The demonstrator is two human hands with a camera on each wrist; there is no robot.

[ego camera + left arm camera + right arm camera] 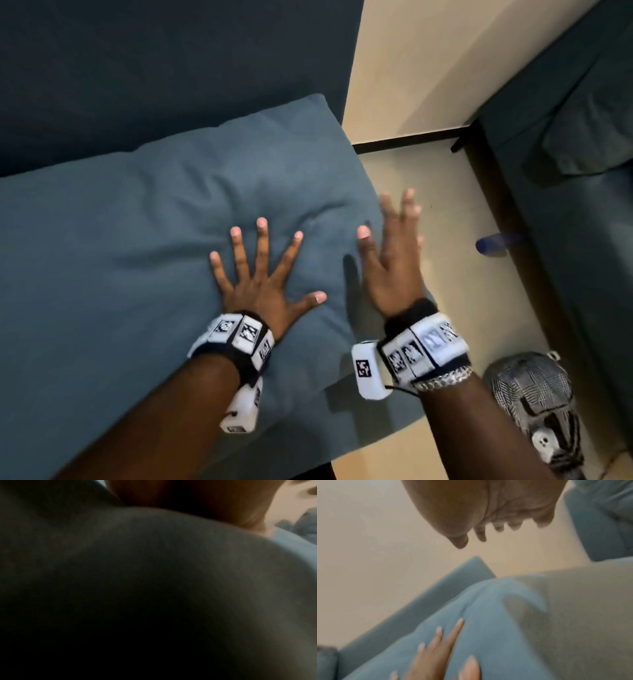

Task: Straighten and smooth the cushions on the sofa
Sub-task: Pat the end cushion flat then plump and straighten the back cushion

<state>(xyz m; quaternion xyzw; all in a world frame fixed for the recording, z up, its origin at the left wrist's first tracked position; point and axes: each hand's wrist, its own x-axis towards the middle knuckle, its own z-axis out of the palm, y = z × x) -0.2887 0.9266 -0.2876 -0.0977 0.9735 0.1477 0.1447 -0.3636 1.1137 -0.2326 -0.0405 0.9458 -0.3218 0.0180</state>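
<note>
- While the left hand [263, 287] presses the cushion [137, 222] with fingers [262, 240] spread wide, its wrist view is dark.
- Right hand [394, 260], blurred, fingers straight, above the cushion's edge.

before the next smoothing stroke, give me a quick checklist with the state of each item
1. Left hand flat on the cushion, fingers spread: ok.
2. Right hand open and holding nothing: ok.
3. Right hand in contact with the cushion: cannot tell; it is blurred at the cushion's right edge, partly over the floor.
4. Cushion surface smooth: not ok; creases fan out beyond the left fingertips.
5. Cushion squared against the sofa back: not ok; its far edge runs at a slant.
6. Left wrist view usable: not ok; dark, mostly fabric.
</note>
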